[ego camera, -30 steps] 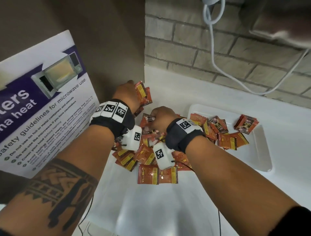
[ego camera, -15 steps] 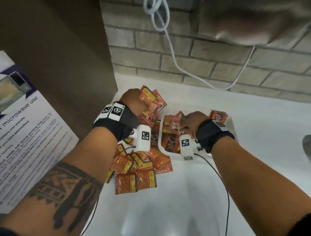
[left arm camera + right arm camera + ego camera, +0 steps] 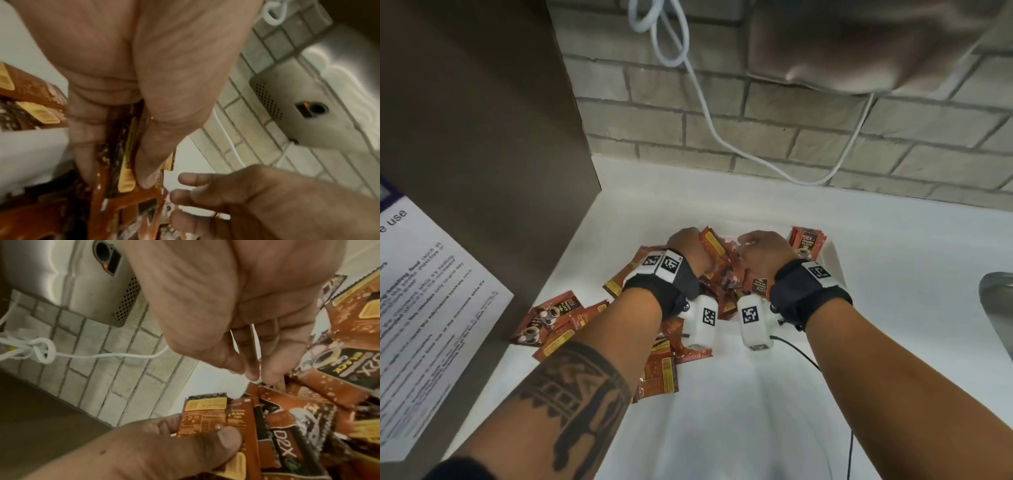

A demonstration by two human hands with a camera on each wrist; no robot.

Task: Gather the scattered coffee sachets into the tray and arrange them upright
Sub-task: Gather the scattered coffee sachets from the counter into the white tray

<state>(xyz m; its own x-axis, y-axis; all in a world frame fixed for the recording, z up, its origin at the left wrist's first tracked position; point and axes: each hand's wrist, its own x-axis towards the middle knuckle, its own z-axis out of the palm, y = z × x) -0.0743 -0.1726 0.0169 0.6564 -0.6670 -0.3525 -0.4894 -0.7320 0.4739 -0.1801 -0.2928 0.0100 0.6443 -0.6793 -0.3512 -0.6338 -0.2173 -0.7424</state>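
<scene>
Orange-brown coffee sachets (image 3: 558, 318) lie scattered on the white counter, left of the white tray (image 3: 835, 262). More sachets lie heaped in the tray, and a few sachets (image 3: 806, 241) stand upright at its far right end. My left hand (image 3: 690, 245) pinches a stack of sachets (image 3: 123, 162) between thumb and fingers above the tray's left part. My right hand (image 3: 751, 246) hovers beside it, its fingers (image 3: 257, 363) loosely bent, the tips touching the sachets (image 3: 287, 410) in the tray. Much of the tray is hidden by my wrists.
A brown cabinet side (image 3: 482, 120) with a microwave-use poster (image 3: 431, 291) borders the counter on the left. Behind is a brick wall (image 3: 756, 137) with a white cable (image 3: 705, 113) and a grey dispenser (image 3: 859, 44). A steel sink edge (image 3: 1000, 301) shows at right.
Both hands moved from the loose pile rightward to above the tray. My right hand brought sachets to the tray and let them go. My left hand still holds its stack.
</scene>
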